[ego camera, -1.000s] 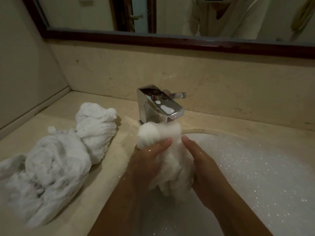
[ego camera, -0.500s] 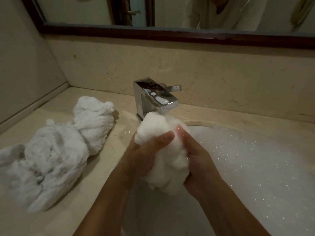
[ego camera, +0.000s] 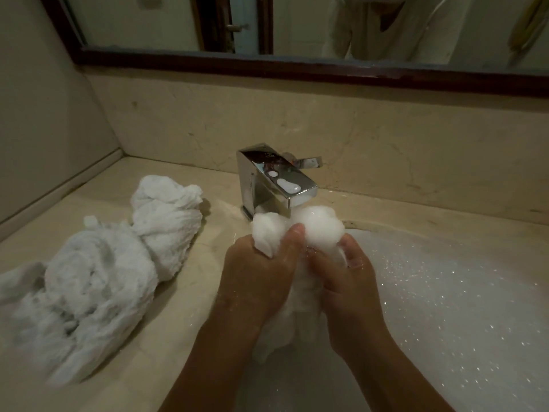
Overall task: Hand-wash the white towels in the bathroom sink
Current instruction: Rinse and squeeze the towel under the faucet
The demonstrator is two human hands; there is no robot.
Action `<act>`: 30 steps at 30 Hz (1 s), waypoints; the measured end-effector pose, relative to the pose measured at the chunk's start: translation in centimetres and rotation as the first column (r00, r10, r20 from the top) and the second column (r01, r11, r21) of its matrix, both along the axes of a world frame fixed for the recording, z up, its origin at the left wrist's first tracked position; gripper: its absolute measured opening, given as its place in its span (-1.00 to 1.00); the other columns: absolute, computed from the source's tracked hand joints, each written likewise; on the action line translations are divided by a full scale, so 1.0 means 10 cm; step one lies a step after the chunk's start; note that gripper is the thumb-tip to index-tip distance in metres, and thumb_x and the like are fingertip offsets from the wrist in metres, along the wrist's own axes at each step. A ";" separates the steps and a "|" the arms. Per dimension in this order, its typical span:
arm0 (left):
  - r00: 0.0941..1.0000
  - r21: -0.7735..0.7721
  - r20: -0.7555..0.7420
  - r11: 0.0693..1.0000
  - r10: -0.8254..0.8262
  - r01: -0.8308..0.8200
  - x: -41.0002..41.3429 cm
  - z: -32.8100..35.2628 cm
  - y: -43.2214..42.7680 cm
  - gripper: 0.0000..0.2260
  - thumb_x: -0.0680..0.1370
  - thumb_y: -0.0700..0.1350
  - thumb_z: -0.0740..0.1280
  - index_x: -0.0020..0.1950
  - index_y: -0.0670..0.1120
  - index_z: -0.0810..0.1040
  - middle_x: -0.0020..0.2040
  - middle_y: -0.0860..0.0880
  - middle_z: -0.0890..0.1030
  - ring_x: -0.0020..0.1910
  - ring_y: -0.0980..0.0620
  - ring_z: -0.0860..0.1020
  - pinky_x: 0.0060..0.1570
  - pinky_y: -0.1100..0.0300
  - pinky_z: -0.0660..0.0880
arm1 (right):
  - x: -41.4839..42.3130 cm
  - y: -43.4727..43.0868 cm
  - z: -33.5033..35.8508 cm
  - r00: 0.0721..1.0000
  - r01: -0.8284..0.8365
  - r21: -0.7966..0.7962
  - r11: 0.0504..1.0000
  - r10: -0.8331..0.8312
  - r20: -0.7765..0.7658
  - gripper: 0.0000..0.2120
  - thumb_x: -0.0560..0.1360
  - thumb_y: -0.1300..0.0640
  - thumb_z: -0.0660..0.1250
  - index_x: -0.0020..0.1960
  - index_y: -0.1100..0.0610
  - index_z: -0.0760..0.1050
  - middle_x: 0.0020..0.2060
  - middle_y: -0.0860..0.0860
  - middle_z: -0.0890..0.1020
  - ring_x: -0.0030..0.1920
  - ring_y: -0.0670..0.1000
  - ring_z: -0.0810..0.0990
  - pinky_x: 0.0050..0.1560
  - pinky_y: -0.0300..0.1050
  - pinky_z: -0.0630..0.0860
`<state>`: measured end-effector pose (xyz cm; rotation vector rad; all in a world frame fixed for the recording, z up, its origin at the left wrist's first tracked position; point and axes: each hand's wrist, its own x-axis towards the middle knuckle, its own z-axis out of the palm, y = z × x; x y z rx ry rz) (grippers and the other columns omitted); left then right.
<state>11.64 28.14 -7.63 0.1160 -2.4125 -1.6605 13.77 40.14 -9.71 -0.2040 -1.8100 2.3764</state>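
Holding the towel: I see both hands closed round one sudsy white towel [ego camera: 320, 228], just in front of the faucet [ego camera: 267, 188] and below its spout.
Left hand [ego camera: 255, 281]: fingers wrapped round the bunched cloth, thumb pressed across the top, with a puff of towel bulging out above the fist.
Right hand [ego camera: 347, 289]: gripping the same towel from the other side, thumb up against the puff; the two hands sit close together.
Towel tail: hangs down between my view of the wrists, toward the basin in front of the faucet.
Sink [ego camera: 401, 233]: in front of the faucet and to its right, filled with glittering suds [ego camera: 460, 307].
Faucet details: square chrome body with blobs of foam on the spout; the lever [ego camera: 309, 162] sticks out behind, to the right. I cannot tell whether water is running.
Other towels [ego camera: 98, 278]: a twisted white heap left of the faucet on the beige countertop [ego camera: 190, 322], well apart from the hands.
Mirror [ego camera: 297, 22]: above and behind the faucet, in a dark wooden frame.
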 end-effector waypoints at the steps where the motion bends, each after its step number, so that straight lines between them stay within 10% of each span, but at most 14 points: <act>1: 1.000 -0.024 -0.030 1.000 0.007 -0.008 0.01 0.00 0.01 -0.79 0.56 0.19 0.39 -0.04 0.06 0.57 -0.25 0.22 0.57 -0.32 0.31 0.58 -0.33 0.53 0.46 | -0.01 -0.01 0.00 1.000 0.012 0.004 1.000 -0.012 -0.005 -0.72 0.56 0.21 0.46 0.27 0.08 0.62 0.05 0.04 0.77 0.06 0.06 0.77 -0.05 -0.09 0.72; 8: 0.999 0.021 -0.027 0.999 -0.024 0.024 0.00 -0.07 -0.02 -0.51 0.45 0.30 0.35 0.19 -0.02 0.65 -0.12 0.21 0.61 -0.18 0.47 0.57 -0.25 0.58 0.43 | -0.03 0.07 0.05 0.999 -0.019 -0.081 0.997 0.016 -0.038 -0.65 0.43 0.13 0.50 0.21 0.07 0.64 0.02 0.07 0.78 0.03 0.10 0.78 -0.10 -0.08 0.71; 12: 0.992 0.038 0.123 0.999 -0.037 0.032 -0.02 -0.09 -0.02 -0.14 0.27 0.53 0.24 0.42 0.03 0.47 0.15 0.11 0.60 0.08 0.13 0.60 -0.18 0.43 0.49 | -0.05 0.11 0.06 0.994 -0.104 -0.194 0.976 0.096 -0.052 -0.53 0.39 0.15 0.56 0.29 0.07 0.61 0.10 0.14 0.76 0.10 0.18 0.76 -0.02 0.02 0.70; 15: 0.983 0.291 0.099 0.949 -0.153 0.119 -0.06 -0.09 -0.03 -0.42 0.47 0.41 0.40 0.24 0.00 0.64 0.10 0.03 0.74 0.12 0.05 0.69 0.14 0.07 0.61 | -0.08 0.16 0.06 0.985 -0.173 -0.151 0.973 0.169 -0.037 -0.44 0.35 0.20 0.61 0.32 0.09 0.58 0.06 0.15 0.76 0.05 0.18 0.77 -0.08 -0.02 0.70; 19: 0.891 0.770 0.195 0.626 -0.411 0.120 0.01 -0.01 -0.15 -0.44 0.51 0.19 0.45 0.32 -0.21 0.64 0.24 -0.34 0.65 0.27 -0.32 0.63 0.38 -0.26 0.48 | -0.13 0.12 0.02 0.974 -0.188 0.011 0.982 0.186 0.128 -0.16 0.16 -0.05 0.65 0.40 -0.02 0.47 0.15 0.05 0.73 0.08 0.11 0.76 0.00 0.09 0.73; 24: 0.960 0.702 0.163 0.710 -0.227 0.049 -0.09 -0.07 -0.20 -0.41 0.40 0.04 0.57 0.36 -0.18 0.57 0.21 -0.29 0.68 0.17 -0.33 0.68 0.24 -0.35 0.56 | -0.13 0.08 0.06 0.958 -0.250 -0.043 0.967 0.254 0.136 -0.66 0.57 0.10 0.45 0.34 -0.01 0.57 0.10 0.04 0.76 0.11 0.09 0.76 0.14 0.13 0.69; 30: 0.968 0.661 0.136 0.747 -0.213 0.071 -0.12 -0.11 -0.17 -0.46 0.39 0.00 0.57 0.30 -0.19 0.60 0.14 -0.24 0.71 0.11 -0.28 0.71 0.16 -0.34 0.61 | -0.12 0.09 0.04 0.974 -0.195 -0.088 0.977 0.203 0.099 -0.61 0.55 0.21 0.47 0.35 0.03 0.52 0.11 0.07 0.75 0.08 0.11 0.77 -0.03 0.00 0.71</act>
